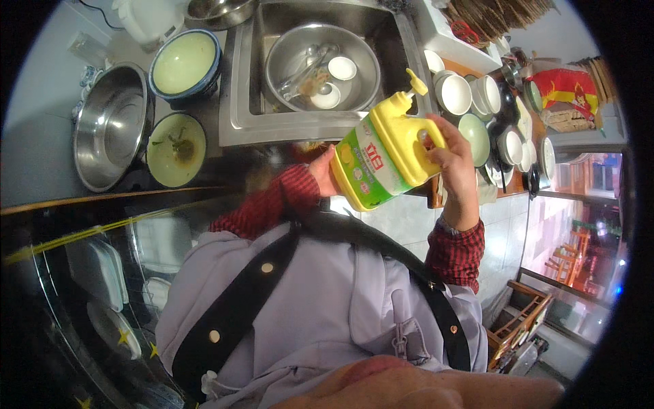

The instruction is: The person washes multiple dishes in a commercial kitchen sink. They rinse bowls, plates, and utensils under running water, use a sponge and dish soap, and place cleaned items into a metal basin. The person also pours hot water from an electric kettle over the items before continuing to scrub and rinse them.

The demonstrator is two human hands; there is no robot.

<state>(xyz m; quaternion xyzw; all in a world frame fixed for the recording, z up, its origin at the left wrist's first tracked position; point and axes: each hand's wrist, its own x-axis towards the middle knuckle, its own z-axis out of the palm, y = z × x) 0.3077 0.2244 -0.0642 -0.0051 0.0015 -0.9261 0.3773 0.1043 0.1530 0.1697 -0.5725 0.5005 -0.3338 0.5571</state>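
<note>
A yellow pump jug of dish soap [380, 158] is held tilted in front of the sink, its label bearing writing. My right hand [452, 156] is closed round the jug's handle. Against the base and lower side presses my left hand [324, 173], its far fingers hidden behind the jug. Beyond stands a steel sink [236, 120] with a large steel basin [276, 61] in it. Inside the basin lie two white bowls [342, 68], some metal utensils [314, 64] and a brownish clump of food scraps or something similar.
Left of the sink are an empty steel basin [110, 133], green bowls with a blue rim [185, 61], and a green dish with leftovers [176, 153]. Stacked white bowls [454, 94] and a green plate [473, 138] crowd the right counter. A wooden chair [518, 317] stands lower right.
</note>
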